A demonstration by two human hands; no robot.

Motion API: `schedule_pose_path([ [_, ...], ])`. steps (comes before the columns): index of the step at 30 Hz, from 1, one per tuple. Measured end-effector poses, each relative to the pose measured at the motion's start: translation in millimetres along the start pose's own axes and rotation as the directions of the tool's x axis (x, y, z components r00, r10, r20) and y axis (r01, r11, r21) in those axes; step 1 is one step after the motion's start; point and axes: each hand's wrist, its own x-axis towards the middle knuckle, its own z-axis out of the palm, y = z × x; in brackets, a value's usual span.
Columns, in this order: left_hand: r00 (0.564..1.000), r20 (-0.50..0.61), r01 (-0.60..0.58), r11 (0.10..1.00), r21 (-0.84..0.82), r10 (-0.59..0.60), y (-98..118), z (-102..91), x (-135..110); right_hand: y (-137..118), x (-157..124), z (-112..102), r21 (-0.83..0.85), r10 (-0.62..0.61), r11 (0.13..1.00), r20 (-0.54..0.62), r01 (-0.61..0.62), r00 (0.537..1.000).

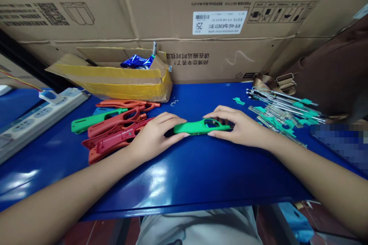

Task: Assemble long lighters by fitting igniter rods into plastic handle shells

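A green plastic lighter casing [192, 127] with a trigger loop lies level between my two hands, just over the blue table. My left hand [156, 134] grips its rounded handle end between thumb and fingers. At the narrow nozzle end, my right hand [237, 126] pinches it with thumb and fingertips near the loop. Left of my left hand lies a pile of red lighter casings [115, 132], with one green casing [94, 121] among them. To the right are several metal rods with teal parts [287, 111].
An open carton with yellow tape [126, 84] stands at the back left, a blue wrapper [138, 62] inside. A power strip [43, 116] lies at the left. Large cardboard [172, 7] walls off the back. Tiny white pieces [174, 102] and a teal scrap [238, 101] lie on the blue table [201, 176].
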Motion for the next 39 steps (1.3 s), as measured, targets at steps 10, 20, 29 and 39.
schedule_pose_path([
  [10, 0.998, 0.054, 0.025, 0.999, -0.026, -0.023, -3.2, 7.1, -1.8, 12.5, 1.7, 1.1, -0.090, -0.062, 0.994, 0.042, 0.066, 0.997],
  [20, 0.997, 0.073, 0.020, 1.000, -0.022, -0.019, -2.9, 7.6, -1.2, 14.2, 1.3, 3.0, -0.120, -0.045, 0.991, 0.065, 0.053, 0.997],
  [29, 0.997, 0.074, 0.023, 1.000, -0.012, -0.022, -3.1, 8.4, -1.5, 15.5, 1.1, 2.8, -0.132, -0.040, 0.990, 0.068, 0.049, 0.997],
  [39, 0.997, 0.078, 0.028, 0.999, -0.016, -0.026, -3.0, 9.0, -1.3, 16.0, 1.0, 3.8, -0.159, -0.046, 0.986, 0.076, 0.058, 0.996],
])
